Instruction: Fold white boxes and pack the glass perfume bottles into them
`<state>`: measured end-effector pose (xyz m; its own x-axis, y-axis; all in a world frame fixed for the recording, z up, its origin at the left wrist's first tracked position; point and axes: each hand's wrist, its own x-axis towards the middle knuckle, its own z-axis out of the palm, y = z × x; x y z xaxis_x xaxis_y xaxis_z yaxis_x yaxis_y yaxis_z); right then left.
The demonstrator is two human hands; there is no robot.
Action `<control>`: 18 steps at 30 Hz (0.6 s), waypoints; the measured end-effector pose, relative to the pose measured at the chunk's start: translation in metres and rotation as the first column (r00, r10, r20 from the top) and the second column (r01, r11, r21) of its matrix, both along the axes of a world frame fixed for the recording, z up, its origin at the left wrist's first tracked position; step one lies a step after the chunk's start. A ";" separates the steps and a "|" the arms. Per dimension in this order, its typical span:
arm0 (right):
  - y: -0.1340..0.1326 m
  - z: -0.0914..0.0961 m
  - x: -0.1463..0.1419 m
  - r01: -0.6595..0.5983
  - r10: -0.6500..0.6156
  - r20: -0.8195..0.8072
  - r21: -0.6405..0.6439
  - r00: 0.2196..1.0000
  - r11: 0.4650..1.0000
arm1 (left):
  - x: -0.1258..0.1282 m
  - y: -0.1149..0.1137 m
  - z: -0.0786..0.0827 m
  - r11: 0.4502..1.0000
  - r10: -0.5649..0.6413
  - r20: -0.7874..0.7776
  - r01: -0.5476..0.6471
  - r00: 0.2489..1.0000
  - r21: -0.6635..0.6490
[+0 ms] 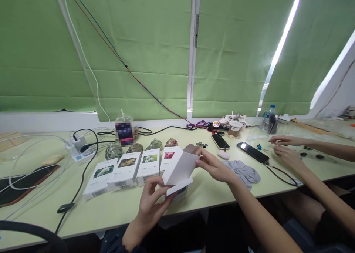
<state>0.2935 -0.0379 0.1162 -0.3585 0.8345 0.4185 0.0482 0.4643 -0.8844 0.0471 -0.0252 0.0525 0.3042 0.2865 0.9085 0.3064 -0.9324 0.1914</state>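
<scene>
My left hand grips the lower end of a white carton with its flap open, held tilted above the table's front edge. My right hand pinches the carton's upper end near the brown inner flap. Behind the carton lies a row of white boxes with flower pictures, one with a pink picture. Several round glass bottles stand behind the boxes.
A pale green table runs under green blinds. A grey cloth, two phones and a pink oval object lie to the right. Another person's hands work at the far right. A power strip and cables sit left.
</scene>
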 end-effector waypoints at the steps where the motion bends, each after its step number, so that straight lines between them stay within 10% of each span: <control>1: 0.000 -0.004 0.000 -0.006 0.005 -0.052 -0.026 0.999 1.000 | -0.001 0.001 -0.002 1.000 0.004 -0.013 -0.004 1.000 0.000; 18: -0.006 -0.027 0.000 0.076 -0.086 -0.166 -0.065 0.982 0.995 | -0.001 -0.004 -0.009 0.998 -0.034 0.020 0.035 0.999 -0.042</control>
<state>0.2937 -0.0440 0.0892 -0.2171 0.8826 0.4170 -0.0679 0.4125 -0.9084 0.0461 -0.0294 0.0430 0.2969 0.3146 0.9016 0.2699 -0.9333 0.2367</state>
